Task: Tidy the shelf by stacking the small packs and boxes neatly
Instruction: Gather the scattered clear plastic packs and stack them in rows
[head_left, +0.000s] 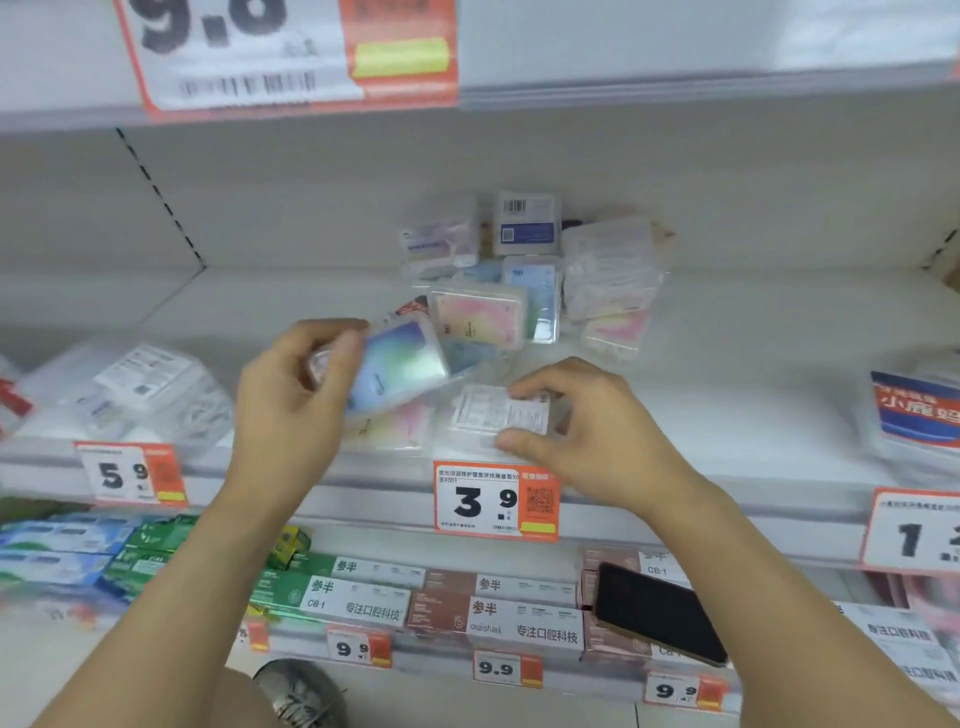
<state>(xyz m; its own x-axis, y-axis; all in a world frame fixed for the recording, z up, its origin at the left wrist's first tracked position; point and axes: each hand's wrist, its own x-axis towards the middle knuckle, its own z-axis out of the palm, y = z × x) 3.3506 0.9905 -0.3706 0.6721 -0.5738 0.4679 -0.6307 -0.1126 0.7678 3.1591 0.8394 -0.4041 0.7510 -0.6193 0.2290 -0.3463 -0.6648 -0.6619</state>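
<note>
Small packs (519, 270) lie in a loose heap at the twelve o'clock side of the white shelf (753, 374), some standing on edge against the back wall, others tipped flat over one another. Left hand (291, 395) holds one clear pack with a blue-green card (400, 366), tilted, its grip clamped on the pack's nine o'clock end with thumb and curled fingers. Right hand (587, 431) sits at three o'clock of that pack; its grip pinches a flat pack with a white printed label (498, 415) that lies at the shelf's front edge, thumb at the near side and fingertips at the far side. A pale pink and yellow pack (400, 431) lies flat between the two hands, just beside the labelled one and partly under the tilted pack.

On the shelf's front rail, at six o'clock of the labelled pack, hangs an orange price tag reading 3.9 (496, 501). At nine o'clock a tag reading 5.9 (130, 473) sits below a pile of clear bagged goods (140, 395). At three o'clock a blue and red bag (917, 410) rests near the shelf's edge. On the lower shelf, toothpaste boxes (493, 608) lie in rows, and a dark phone (654, 613) rests on top of them at five o'clock. A grey shoe (301, 691) shows at six o'clock.
</note>
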